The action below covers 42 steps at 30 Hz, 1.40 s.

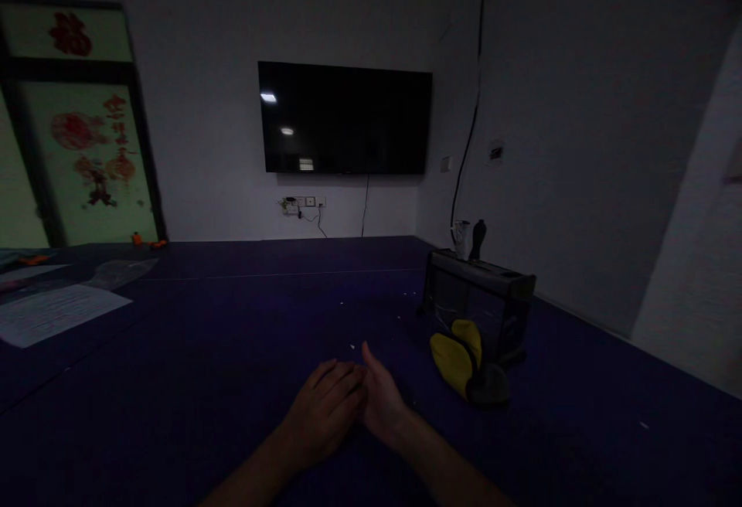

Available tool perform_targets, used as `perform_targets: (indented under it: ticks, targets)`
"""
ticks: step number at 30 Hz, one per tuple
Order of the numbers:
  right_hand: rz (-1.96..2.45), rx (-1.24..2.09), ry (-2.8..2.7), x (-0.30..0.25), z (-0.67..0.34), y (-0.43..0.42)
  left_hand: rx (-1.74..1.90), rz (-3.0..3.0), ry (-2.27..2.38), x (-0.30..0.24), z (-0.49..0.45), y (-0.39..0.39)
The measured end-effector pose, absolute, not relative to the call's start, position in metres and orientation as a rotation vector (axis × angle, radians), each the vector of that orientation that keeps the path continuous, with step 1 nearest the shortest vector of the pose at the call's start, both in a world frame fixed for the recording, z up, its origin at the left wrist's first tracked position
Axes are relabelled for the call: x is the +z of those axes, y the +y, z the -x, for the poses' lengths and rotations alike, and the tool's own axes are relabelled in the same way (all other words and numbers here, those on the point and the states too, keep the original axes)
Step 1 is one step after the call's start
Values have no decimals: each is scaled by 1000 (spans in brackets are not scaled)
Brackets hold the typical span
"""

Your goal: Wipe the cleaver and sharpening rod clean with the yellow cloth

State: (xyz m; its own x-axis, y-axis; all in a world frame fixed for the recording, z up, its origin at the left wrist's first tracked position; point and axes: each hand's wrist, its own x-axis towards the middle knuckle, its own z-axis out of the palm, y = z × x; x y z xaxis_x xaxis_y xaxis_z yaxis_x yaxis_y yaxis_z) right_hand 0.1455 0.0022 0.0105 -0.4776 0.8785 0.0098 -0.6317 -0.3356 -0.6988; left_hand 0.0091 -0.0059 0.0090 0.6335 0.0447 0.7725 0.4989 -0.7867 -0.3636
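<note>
My left hand point(330, 410) and my right hand point(386, 406) meet at the bottom middle, above the dark blue tabletop point(249, 337). The left one is closed, its fingers curled together against the palm side of the right. The right thumb sticks up, while the other right fingers are hidden behind the left hand. No object shows between them. Nearest, to the right, lies a yellow and dark grey soft item point(455, 360), folded, perhaps a glove. It rests against a dark box-shaped frame point(510, 284) with see-through sides.
A silvery object point(462, 240) and a black object point(478, 239) stand at the box's top. Printed paper point(63, 312) and clear plastic point(121, 271) lie left; small orange items point(137, 239) sit at the far edge. A television point(348, 119) hangs on the wall. The room is dim.
</note>
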Motion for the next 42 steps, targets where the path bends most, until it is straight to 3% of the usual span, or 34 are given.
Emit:
perform_targets:
  ticks: [21,27,32,37,42]
  targets:
    - [499,1934,-871,6,-144,6,-1049,2300,-442,9,-9,-7]
    - [630,1450,-1117,21,-154,16,-1166,2214,-402,5,-8,-4]
    - [752,801,-1066,103,-183,30,-1246,2214,-408,1,-6,-2]
    - [705,466,-928,180,-228,30,-1201,2245,-438,-1,-3,1]
    - [831,17,-703,185,-284,20,-1150,2295,-543,-4,-3,3]
